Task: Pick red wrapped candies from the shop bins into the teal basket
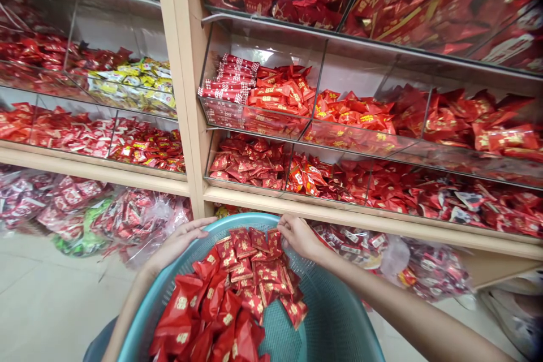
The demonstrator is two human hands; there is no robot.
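Observation:
A teal mesh basket point(326, 322) sits just below me, holding a heap of red candy packets point(229, 300) with gold print. My left hand point(180, 240) rests along the basket's far left rim, fingers stretched out flat. My right hand point(299, 236) is at the far rim, fingers curled on the top red packets of the heap. Both forearms reach in from the bottom of the view.
Wooden shelving point(186, 124) with clear plastic bins point(254, 119) full of red wrapped sweets rises in front. One bin holds yellow packets point(139, 82). Clear bags of sweets point(85, 209) lie under the lowest shelf on the tiled floor point(51, 294).

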